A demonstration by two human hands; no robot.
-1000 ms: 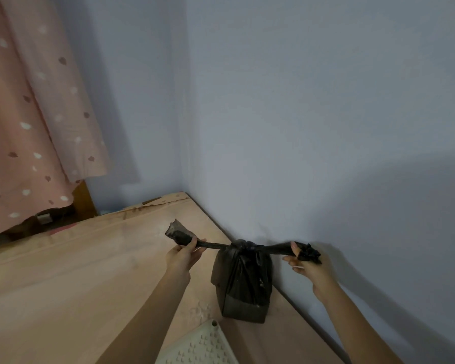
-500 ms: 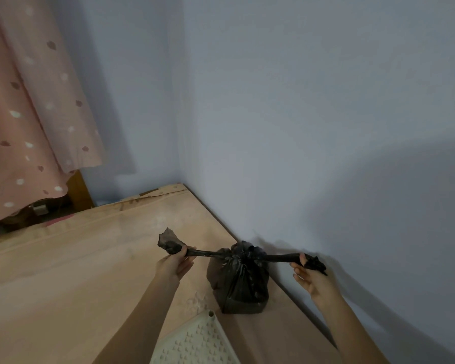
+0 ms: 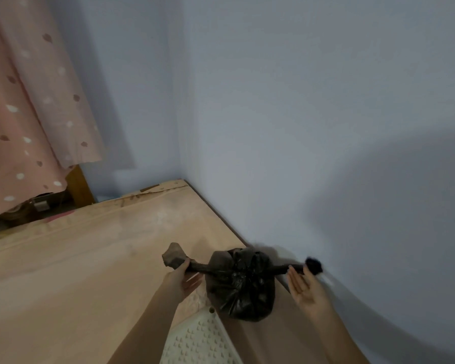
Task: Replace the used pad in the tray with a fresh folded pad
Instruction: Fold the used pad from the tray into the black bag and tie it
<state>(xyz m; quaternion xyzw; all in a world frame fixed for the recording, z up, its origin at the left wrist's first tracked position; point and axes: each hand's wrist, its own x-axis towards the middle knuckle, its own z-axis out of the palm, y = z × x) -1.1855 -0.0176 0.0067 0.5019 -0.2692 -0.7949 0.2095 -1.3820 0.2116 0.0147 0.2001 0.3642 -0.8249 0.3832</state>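
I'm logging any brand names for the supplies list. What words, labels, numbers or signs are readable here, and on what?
None can be read.
Black bag: plain plastic, no print visible.
White tray: only a raised bump pattern, no lettering.
Pink curtain: a pattern of spots, no text.
Small grey item under the curtain: too small and blurred to tell whether it bears a label.
Wall and floor: no signs.

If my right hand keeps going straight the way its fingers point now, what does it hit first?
Probably the right tail of the knotted black bag: the right hand is open, fingertips just below it. Beyond that is the wall. Depth is unclear.
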